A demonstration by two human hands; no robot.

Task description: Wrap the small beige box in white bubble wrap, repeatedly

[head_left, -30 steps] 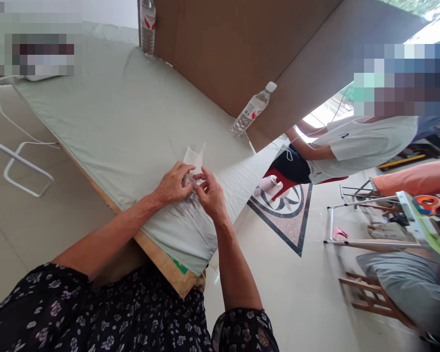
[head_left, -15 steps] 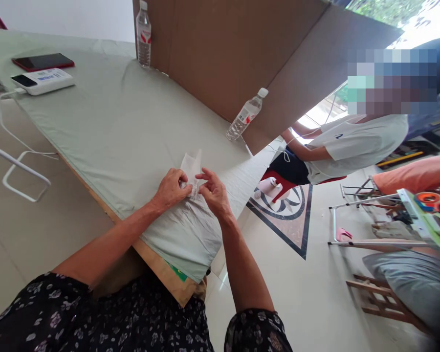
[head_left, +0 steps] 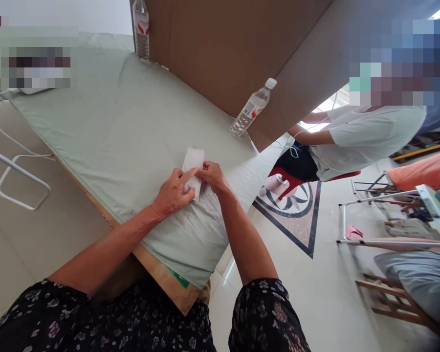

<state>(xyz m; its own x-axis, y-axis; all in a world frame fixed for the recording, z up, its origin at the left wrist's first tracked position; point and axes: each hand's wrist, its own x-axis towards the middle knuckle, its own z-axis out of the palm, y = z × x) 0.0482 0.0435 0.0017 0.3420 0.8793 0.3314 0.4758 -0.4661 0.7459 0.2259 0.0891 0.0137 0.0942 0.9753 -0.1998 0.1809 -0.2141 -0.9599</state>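
Pressing a short, flat strip of thin whitish material [head_left: 195,157] against a pale green cloth [head_left: 106,112] with the left hand [head_left: 174,194], with the index finger stretched across the strip and the thumb on its lower part, moderately apart. Impossible to tell from above whether gripped underneath too. Pinching narrowly at the strip's right edge with the fingertips of the right hand [head_left: 212,176], right by the left index fingertip; hard to say whether touching it. Lying lengthwise away from the body, with its far end bare of fingers, near the corner of a light wooden counter [head_left: 165,277] under the cloth. Reaching in from loose black sleeves with a pale flower print [head_left: 258,308].

Standing farther back, at the left end of a large brown cardboard panel [head_left: 212,54]: a clear plastic bottle with a red and white label [head_left: 142,34]. Slanting in view before the same panel, nearer the hands: a similar clear bottle with a white cap [head_left: 250,110]. Trailing off the counter's left side: a thin white cable [head_left: 12,128], near a bent white tube [head_left: 18,166].

Seated beyond the panel, on a red stool [head_left: 297,190]: a person in a white T-shirt [head_left: 374,142]. Visible farther right: a silver metal frame [head_left: 342,222] and a brown wooden stool [head_left: 388,296] under a person in grey trousers [head_left: 414,274].
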